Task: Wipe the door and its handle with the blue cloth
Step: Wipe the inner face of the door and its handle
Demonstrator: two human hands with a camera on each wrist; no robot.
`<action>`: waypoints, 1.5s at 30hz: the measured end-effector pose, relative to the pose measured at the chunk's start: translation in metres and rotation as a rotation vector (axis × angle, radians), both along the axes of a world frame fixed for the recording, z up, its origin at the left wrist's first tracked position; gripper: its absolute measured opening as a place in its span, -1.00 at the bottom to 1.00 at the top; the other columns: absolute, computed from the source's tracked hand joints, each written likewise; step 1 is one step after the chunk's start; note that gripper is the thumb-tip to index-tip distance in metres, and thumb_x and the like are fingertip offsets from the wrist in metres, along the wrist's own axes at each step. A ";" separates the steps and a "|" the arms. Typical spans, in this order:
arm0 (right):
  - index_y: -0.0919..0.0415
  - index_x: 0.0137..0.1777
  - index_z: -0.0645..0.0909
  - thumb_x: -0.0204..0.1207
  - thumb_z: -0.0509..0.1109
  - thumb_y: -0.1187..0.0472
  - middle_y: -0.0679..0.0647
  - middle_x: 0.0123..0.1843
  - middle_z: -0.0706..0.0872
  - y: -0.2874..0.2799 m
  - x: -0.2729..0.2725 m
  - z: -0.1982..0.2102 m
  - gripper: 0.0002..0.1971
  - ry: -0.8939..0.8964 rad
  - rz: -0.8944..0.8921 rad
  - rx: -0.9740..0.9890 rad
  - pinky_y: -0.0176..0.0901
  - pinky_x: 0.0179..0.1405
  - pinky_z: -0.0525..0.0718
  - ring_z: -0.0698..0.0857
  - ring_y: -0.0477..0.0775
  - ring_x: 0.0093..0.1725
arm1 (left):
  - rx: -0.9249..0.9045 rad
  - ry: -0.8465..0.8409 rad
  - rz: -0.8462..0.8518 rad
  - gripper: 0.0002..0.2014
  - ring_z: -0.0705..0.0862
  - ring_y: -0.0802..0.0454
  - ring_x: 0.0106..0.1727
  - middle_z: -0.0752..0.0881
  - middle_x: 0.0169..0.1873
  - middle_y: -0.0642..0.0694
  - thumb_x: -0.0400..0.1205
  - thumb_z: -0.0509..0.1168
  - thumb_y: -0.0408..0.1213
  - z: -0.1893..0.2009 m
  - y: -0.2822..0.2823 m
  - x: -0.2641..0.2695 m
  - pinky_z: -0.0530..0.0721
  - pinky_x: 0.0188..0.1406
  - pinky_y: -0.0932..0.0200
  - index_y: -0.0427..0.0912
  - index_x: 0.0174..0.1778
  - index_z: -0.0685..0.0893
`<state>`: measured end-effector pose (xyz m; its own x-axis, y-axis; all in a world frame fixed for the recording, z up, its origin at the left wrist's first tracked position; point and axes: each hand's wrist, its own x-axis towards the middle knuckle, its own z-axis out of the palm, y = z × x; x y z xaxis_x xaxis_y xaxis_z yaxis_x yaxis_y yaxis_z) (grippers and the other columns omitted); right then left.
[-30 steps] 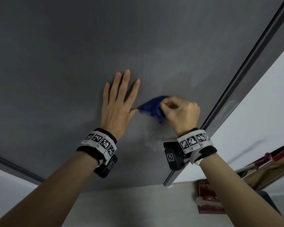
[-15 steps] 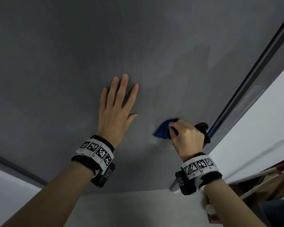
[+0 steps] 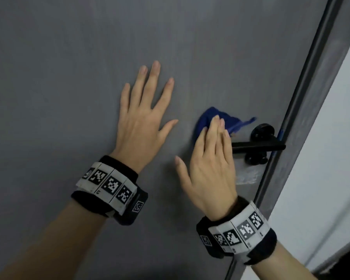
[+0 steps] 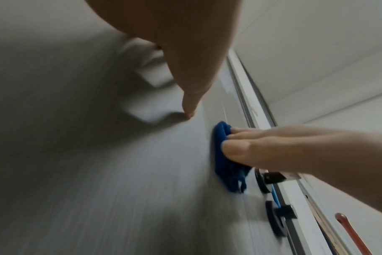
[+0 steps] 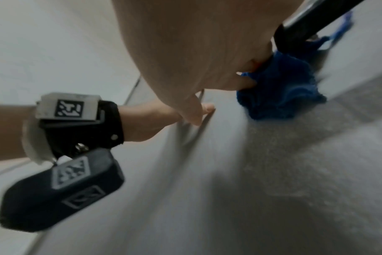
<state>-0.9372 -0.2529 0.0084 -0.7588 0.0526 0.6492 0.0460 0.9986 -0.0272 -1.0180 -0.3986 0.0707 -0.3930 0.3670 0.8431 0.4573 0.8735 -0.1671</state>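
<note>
The grey door (image 3: 69,57) fills the head view. My left hand (image 3: 143,118) lies flat on it with fingers spread and holds nothing. Just to its right, my right hand (image 3: 212,150) presses the bunched blue cloth (image 3: 207,118) against the door with straight fingers. The black lever handle (image 3: 257,146) sits right of that hand, its free end hidden behind the fingers. In the left wrist view the fingertips (image 4: 236,148) rest on the cloth (image 4: 224,165). The right wrist view shows the cloth (image 5: 283,89) under the hand, below the handle (image 5: 305,22).
The dark door frame (image 3: 303,110) runs along the door's right edge, with a white wall (image 3: 331,158) beyond it. A pale patch (image 3: 247,176) marks the door below the handle. Blue tape (image 3: 280,134) shows at the door edge.
My right hand slid the cloth down and right to beside the handle, and its curled fingers straightened onto the cloth. The left hand stayed flat on the door.
</note>
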 end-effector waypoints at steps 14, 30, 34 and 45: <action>0.32 0.76 0.13 0.76 0.07 -0.09 0.22 0.83 -0.04 0.053 -0.042 -0.062 -0.31 0.314 0.264 0.092 0.08 0.75 0.19 -0.04 0.17 0.82 | 0.018 -0.018 0.023 -0.20 -0.21 -0.19 0.77 -0.18 0.77 -0.14 0.67 0.33 0.00 -0.070 0.014 0.000 -0.04 0.66 -0.42 0.01 0.77 0.06; 0.21 0.80 0.06 0.75 0.05 -0.11 0.17 0.83 0.02 0.101 -0.039 -0.066 -0.30 0.380 0.232 0.003 0.01 0.81 -0.12 -0.09 0.07 0.82 | 0.011 -0.058 0.145 -0.10 -0.20 -0.13 0.78 -0.19 0.77 -0.07 0.59 0.35 0.19 -0.069 0.019 0.009 0.15 0.42 -0.72 0.12 0.76 -0.01; 0.22 0.77 0.18 0.76 0.10 -0.01 0.18 0.83 0.05 0.057 -0.046 -0.064 -0.38 0.332 0.356 0.197 0.08 0.78 0.08 0.01 0.14 0.82 | -0.006 -0.100 0.131 0.04 -0.29 -0.09 0.77 -0.29 0.76 -0.02 0.54 0.48 0.07 -0.068 0.011 0.009 0.10 0.53 -0.63 0.08 0.77 -0.10; 0.15 0.79 0.13 0.79 -0.02 -0.10 0.16 0.83 0.06 0.105 -0.031 -0.075 -0.38 0.265 0.209 0.207 0.10 0.79 0.04 0.08 0.14 0.80 | 0.016 -0.163 0.204 0.22 -0.30 -0.10 0.76 -0.33 0.75 -0.06 0.37 0.60 0.12 -0.073 -0.005 0.018 0.15 0.54 -0.59 0.06 0.76 -0.12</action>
